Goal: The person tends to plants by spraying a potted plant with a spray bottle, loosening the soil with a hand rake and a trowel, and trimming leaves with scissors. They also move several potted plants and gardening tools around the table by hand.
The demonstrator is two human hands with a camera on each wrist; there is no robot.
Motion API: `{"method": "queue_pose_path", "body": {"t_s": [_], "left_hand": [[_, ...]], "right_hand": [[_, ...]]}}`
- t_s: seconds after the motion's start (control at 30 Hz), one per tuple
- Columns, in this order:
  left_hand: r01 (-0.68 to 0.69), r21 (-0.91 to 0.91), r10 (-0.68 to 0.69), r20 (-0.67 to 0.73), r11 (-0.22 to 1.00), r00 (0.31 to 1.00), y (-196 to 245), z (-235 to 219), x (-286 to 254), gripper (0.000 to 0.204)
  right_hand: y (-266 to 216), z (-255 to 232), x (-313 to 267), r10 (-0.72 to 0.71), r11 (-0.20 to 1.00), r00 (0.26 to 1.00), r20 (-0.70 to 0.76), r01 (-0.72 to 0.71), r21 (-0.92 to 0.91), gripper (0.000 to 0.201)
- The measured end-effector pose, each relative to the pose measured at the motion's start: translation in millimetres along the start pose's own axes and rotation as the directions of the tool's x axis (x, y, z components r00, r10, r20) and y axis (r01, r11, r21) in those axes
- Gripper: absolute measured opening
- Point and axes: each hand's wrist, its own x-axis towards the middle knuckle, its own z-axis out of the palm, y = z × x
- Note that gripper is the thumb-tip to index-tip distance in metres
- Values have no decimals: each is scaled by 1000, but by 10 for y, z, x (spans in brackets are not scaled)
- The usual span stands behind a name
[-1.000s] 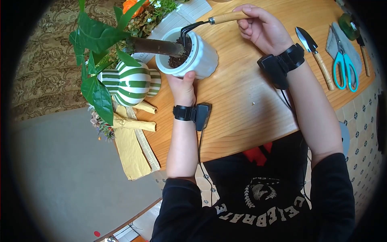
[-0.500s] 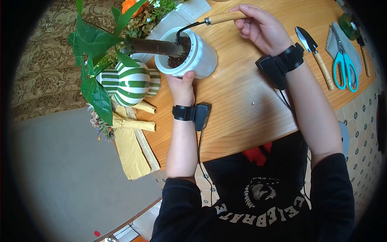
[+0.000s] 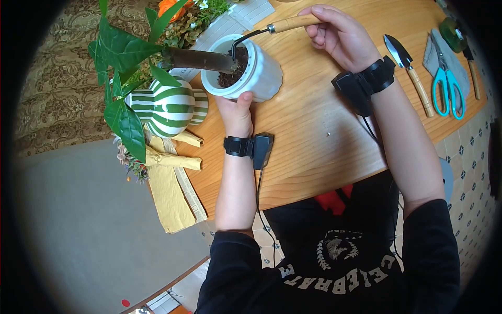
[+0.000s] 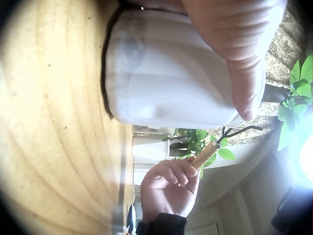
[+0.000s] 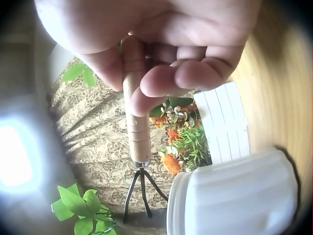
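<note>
A white pot (image 3: 266, 73) holds dark soil (image 3: 229, 79) and a plant with a thick brown stem (image 3: 196, 59) and broad green leaves. The left hand (image 3: 236, 116) grips the pot's near side, its thumb (image 4: 244, 90) lying along the wall below the rim in the left wrist view. Between thumb and fingers, the right hand (image 3: 342, 39) pinches the wooden handle (image 3: 295, 23) of a small rake. The rake's black bent tines (image 3: 235, 48) reach inside the rim beside the stem; in the right wrist view three tines (image 5: 143, 196) spread out near the pot.
Right of the hands lie a trowel (image 3: 418, 89), turquoise-handled scissors (image 3: 447, 94) on a grey cloth (image 3: 433, 57) and another wooden-handled tool (image 3: 475, 78). On the left are a green-and-white striped vase (image 3: 172, 108) and yellow wrapping paper (image 3: 170, 196). Flowers (image 3: 170, 9) stand at the back.
The rake and right hand have shifted slightly left, bringing the tines nearer the stem's top side. The left hand keeps its grip on the pot.
</note>
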Motion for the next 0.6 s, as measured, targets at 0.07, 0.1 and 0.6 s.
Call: {"method": "queue_pose_path", "body": {"t_s": [0.07, 0.1, 0.6], "left_hand": [[-1, 2, 1, -7, 1000, 1000, -5, 0, -1, 95], [-2, 2, 2, -6, 1000, 1000, -4, 1, -1, 95], [7, -15, -7, -1, 1000, 1000, -27, -33, 9, 96]], "right_hand": [[5, -8, 7, -6, 1000, 1000, 14, 6, 12, 27], [4, -11, 9, 0, 1000, 1000, 17, 0, 26, 27], [-13, 23, -13, -17, 1000, 990, 140, 16, 14, 23]]}}
